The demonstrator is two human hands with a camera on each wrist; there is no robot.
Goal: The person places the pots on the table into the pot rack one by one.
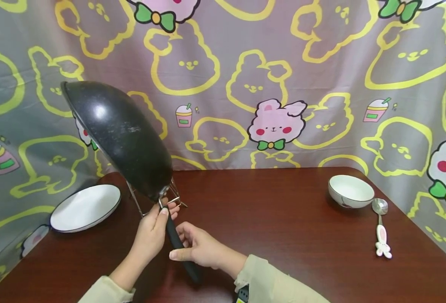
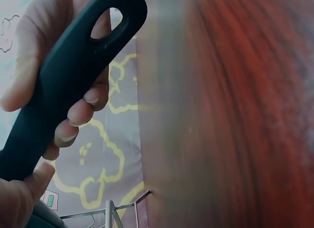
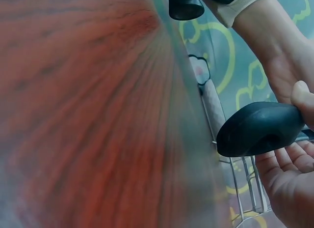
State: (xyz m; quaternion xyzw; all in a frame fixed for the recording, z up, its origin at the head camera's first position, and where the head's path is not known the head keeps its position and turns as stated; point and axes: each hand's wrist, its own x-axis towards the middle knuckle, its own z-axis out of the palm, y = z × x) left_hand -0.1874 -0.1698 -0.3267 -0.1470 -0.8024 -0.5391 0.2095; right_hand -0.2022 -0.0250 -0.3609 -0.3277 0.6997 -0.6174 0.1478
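A black wok [image 1: 120, 134] is tilted up on its side above the table's left part, its outer bottom facing me. My left hand [image 1: 155, 229] grips the long black handle [image 1: 177, 244] close to the pan. My right hand [image 1: 197, 249] holds the same handle lower down, fingers curled round it. In the left wrist view the handle [image 2: 68, 90], with a hanging hole at its end, crosses the fingers [image 2: 73, 122] of the right hand. The right wrist view shows the handle's end [image 3: 260, 128] against my palm [image 3: 289, 181].
A wire rack [image 1: 171, 198] stands under the wok on the dark wooden table [image 1: 276, 219]. A white plate [image 1: 84, 207] lies at the left edge. At the right sit a white bowl [image 1: 351, 191] and a spoon [image 1: 380, 227] with a bunny handle. Patterned cloth hangs behind.
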